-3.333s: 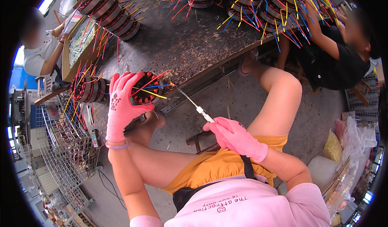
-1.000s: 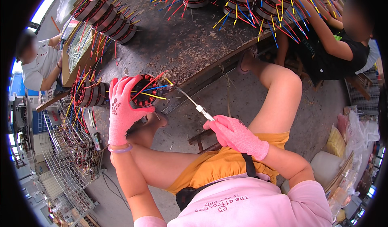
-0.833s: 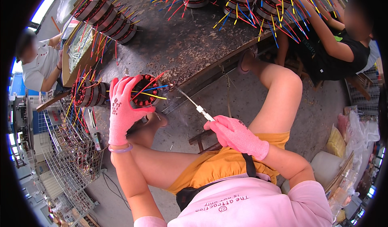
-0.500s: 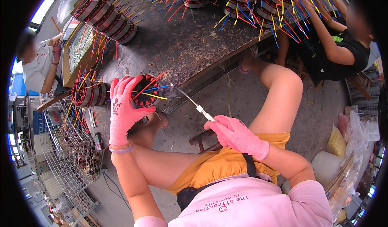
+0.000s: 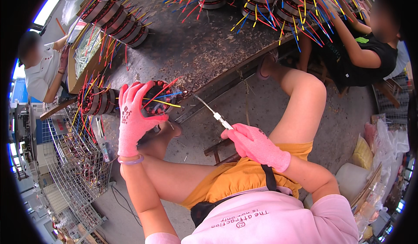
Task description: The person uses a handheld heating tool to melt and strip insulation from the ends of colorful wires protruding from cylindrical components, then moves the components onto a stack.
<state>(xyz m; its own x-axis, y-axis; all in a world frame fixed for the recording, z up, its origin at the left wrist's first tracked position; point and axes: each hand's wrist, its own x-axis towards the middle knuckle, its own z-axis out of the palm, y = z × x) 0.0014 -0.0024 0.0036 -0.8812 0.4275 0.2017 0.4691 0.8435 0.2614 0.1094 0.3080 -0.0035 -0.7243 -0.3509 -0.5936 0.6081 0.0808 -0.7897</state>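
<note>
My left hand (image 5: 133,115), in a pink glove, grips a round motor stator (image 5: 157,101) with copper windings and red, yellow and blue lead wires sticking out. It holds the stator at the edge of the dark workbench (image 5: 196,48), above my left knee. My right hand (image 5: 254,144), also in a pink glove, holds a thin metal needle tool (image 5: 213,112) with a white collar. The tool's tip points up and left toward the stator's wires, a short gap away.
More stators with coloured leads stand in rows on the bench top (image 5: 117,20) and in stacks at the far right (image 5: 278,5). Another lies left of my hand (image 5: 93,100). A person in black (image 5: 370,48) sits right; a person in white (image 5: 41,72) sits left. Wire racks (image 5: 74,174) stand lower left.
My hands, the stator and the needle tool keep nearly the same pose. The person in black at the right has shifted their arms over the stacked stators.
</note>
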